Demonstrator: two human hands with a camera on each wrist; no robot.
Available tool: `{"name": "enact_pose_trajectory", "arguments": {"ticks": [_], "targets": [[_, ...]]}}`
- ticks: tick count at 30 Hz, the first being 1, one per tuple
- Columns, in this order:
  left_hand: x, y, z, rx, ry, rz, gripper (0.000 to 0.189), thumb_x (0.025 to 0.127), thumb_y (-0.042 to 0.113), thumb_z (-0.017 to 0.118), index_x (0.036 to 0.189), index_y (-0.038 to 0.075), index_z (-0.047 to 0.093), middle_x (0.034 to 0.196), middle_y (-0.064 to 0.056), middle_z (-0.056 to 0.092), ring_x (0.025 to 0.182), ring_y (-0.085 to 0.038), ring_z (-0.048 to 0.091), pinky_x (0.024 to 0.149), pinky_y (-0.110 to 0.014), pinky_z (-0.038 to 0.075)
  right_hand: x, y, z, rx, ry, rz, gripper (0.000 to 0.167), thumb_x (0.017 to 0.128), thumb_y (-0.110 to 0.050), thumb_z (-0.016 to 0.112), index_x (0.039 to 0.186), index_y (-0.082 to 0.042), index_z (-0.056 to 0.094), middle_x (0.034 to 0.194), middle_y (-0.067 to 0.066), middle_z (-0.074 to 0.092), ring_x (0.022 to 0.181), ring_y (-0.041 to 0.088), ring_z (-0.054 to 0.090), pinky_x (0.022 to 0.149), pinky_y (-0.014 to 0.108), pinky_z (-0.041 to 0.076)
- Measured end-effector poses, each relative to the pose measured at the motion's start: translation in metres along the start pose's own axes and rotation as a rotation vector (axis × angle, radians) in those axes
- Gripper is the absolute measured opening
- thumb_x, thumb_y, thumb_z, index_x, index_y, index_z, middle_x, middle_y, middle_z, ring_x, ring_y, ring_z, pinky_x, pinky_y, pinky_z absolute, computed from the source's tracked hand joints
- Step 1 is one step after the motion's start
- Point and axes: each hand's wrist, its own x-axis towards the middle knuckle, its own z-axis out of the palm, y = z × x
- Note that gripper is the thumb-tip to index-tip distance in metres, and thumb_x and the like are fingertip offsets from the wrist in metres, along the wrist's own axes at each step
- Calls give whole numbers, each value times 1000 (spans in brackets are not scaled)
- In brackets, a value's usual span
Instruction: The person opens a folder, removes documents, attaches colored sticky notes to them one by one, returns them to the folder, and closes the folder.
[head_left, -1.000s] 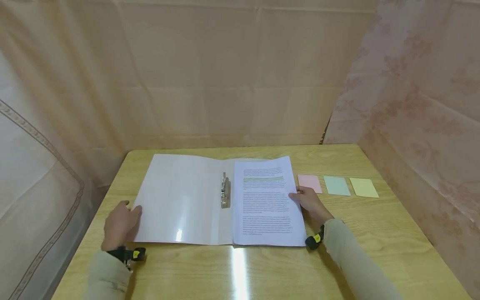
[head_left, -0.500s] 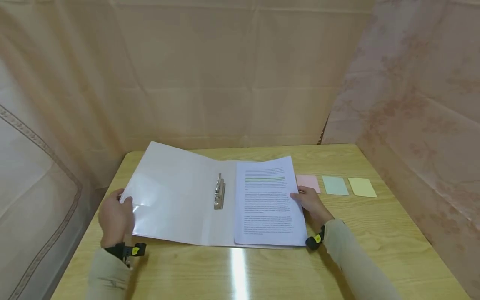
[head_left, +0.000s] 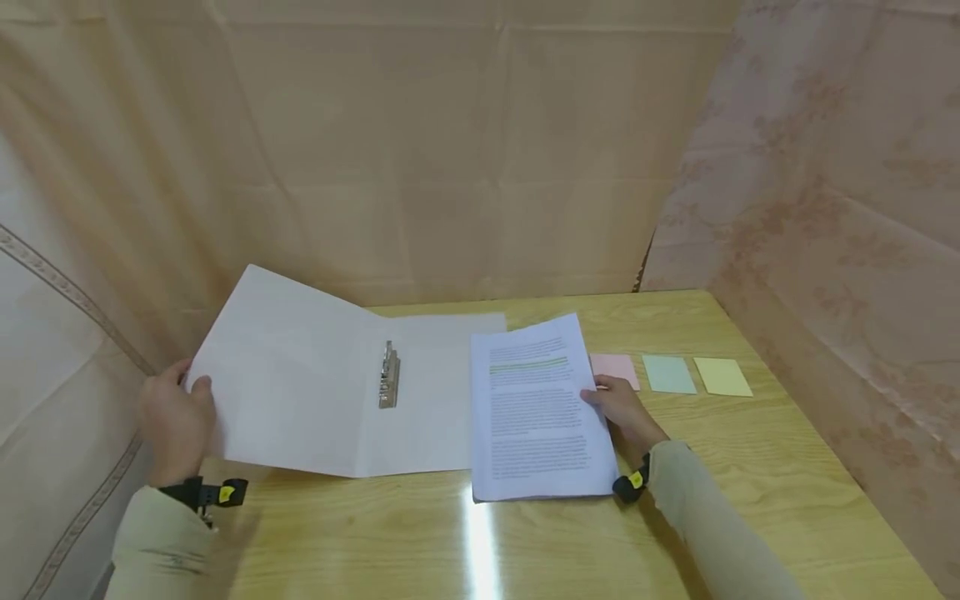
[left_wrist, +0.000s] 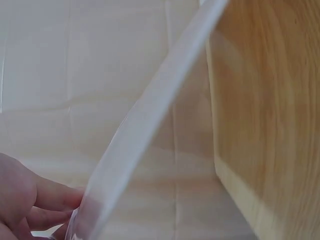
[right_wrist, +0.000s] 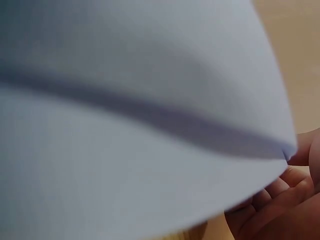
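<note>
An open white file folder (head_left: 292, 375) with a metal clip (head_left: 388, 377) near its spine stands partly raised on the left. My left hand (head_left: 177, 423) grips the outer edge of its left cover, which tilts up off the table. In the left wrist view, the fingers (left_wrist: 57, 195) pinch that glossy cover edge (left_wrist: 150, 110). My right hand (head_left: 628, 410) pinches the right edge of a stack of printed sheets (head_left: 536, 425), whose top page bears a green highlighted line. The stack overlaps the folder's right side. Seen from the right wrist, the sheets (right_wrist: 120, 165) bow apart near the thumb.
Pink (head_left: 615, 372), green (head_left: 669, 374) and yellow (head_left: 722, 377) sticky notes lie in a row on the wooden table (head_left: 750, 483), right of the sheets. Beige curtains (head_left: 450, 167) hang behind the table and along its sides.
My left hand has lifted the folder's cover and pulled the folder left, so it has slid partly out from under the sheets. The right hand and sheets have stayed nearly in place.
</note>
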Motion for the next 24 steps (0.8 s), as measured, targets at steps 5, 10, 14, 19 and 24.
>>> {"name": "enact_pose_trajectory", "arguments": {"ticks": [5,10,14,19,24], "targets": [[16,-2,-9,31,52,50,41,97,9,49,134,-9,51,132,-34,54,120,-53,49,97,-62,38,2,-1,4,-18,-6,-3,39,98,-16,54,133,1,54,117,16,65,99,23,60,87,32,45],[35,-2,-19,70,47,56,43,96,12,47,135,-5,52,130,-33,55,118,-54,49,93,-62,37,7,-1,5,-31,-33,-17,39,99,-16,51,135,0,53,121,16,63,106,25,57,93,38,43],[51,-2,-29,117,42,40,44,96,14,45,135,-5,51,129,-35,54,117,-55,48,92,-62,36,9,-2,5,-69,-61,-68,37,98,-14,48,131,2,55,121,17,61,110,27,52,100,44,38],[71,-4,-42,173,11,9,47,96,16,44,140,-1,48,135,-35,49,121,-55,45,93,-61,36,12,-4,6,-76,-85,-87,35,99,-12,46,129,3,55,117,16,62,107,25,53,97,42,40],[79,-13,-48,211,33,18,46,94,13,43,137,-5,49,130,-37,51,120,-55,47,94,-61,37,14,-7,9,-82,-111,-39,38,100,-14,45,134,2,51,120,15,61,109,25,53,101,44,40]]}}
